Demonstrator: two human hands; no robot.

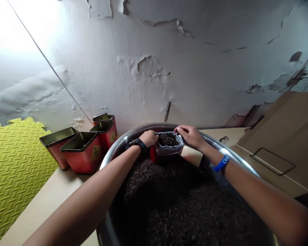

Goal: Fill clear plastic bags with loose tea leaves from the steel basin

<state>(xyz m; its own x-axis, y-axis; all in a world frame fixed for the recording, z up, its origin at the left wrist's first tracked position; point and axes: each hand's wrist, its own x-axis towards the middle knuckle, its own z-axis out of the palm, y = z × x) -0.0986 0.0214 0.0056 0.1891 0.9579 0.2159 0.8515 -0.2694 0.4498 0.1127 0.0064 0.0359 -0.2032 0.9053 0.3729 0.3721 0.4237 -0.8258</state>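
A red tin (154, 156) lined with a clear plastic bag (170, 150) stands in a large round metal basin (108, 160). Dark, dry bits like loose tea (168, 139) fill the bag. At its left edge my left hand (149, 138) is closed, fingers curled on the plastic. My right hand (191, 136) pinches the bag's rim at the far right corner. Under my right wrist lies a cream-coloured flat-sided piece (192, 155); its kind is unclear. More of the same dark bits (179, 218) spread across the basin, partly in shadow.
Several open red tins (83, 157) stand left of the basin on a pale tabletop (53, 201). A yellow foam mat (17, 171) lies farther left. To the right are a cardboard box (290, 133) and a thin dark wire frame (272, 160). Behind rises a peeling wall (113, 85).
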